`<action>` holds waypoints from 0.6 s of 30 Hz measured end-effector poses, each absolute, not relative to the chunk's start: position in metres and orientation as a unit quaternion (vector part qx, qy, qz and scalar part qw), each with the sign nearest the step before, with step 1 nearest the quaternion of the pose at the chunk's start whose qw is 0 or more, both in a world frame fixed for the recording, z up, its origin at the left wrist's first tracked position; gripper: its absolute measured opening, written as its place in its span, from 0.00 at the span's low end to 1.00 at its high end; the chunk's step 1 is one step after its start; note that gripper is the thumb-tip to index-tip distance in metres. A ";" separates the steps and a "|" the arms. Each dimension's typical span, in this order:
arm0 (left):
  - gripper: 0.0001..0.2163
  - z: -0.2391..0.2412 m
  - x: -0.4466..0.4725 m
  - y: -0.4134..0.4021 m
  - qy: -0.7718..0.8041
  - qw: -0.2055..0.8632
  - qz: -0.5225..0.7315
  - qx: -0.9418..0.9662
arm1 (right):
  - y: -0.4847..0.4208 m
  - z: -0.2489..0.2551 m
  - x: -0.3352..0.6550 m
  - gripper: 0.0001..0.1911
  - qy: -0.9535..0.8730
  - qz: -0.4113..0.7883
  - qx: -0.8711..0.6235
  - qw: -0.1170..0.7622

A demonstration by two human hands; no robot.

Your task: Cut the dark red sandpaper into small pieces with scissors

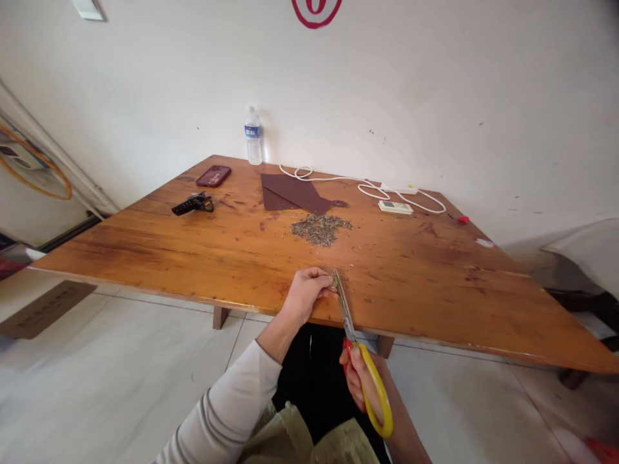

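My left hand (311, 291) pinches a small greenish piece (334, 281), perhaps dried plant matter, over the near part of the wooden table (232, 258). Scissors (346, 316) with one yellow and one red handle are gripped in my right hand (360, 380), just below the table edge. Their blades point up and away from me, with the tips right beside the pinched piece. Whether the blades touch it, I cannot tell. Beyond my hands lies a loose heap of small grey-brown cut bits (320, 230), with a few specks scattered around it.
Behind the heap are dark maroon sheets (290, 193), a white cable (338, 178) and a white remote control (395, 207). On the left are a black bundle of keys (193, 203), a phone (213, 176) and a water bottle (253, 138) by the wall. A red item (463, 220) lies right.
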State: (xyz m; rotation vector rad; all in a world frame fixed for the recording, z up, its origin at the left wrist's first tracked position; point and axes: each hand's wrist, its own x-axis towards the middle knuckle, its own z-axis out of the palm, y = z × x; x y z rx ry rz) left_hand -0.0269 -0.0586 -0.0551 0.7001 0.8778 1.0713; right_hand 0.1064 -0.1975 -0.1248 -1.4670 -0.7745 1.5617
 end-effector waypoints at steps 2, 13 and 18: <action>0.07 -0.056 -0.027 -0.059 0.391 0.717 0.484 0.314 | -0.199 -0.124 0.104 0.35 -0.311 0.619 -0.584 0.423; 0.06 -0.057 -0.027 -0.059 0.382 0.710 0.510 0.299 | -0.200 -0.120 0.102 0.37 -0.344 0.608 -0.556 0.451; 0.06 -0.056 -0.027 -0.059 0.385 0.713 0.507 0.294 | -0.198 -0.120 0.101 0.37 -0.328 0.607 -0.573 0.442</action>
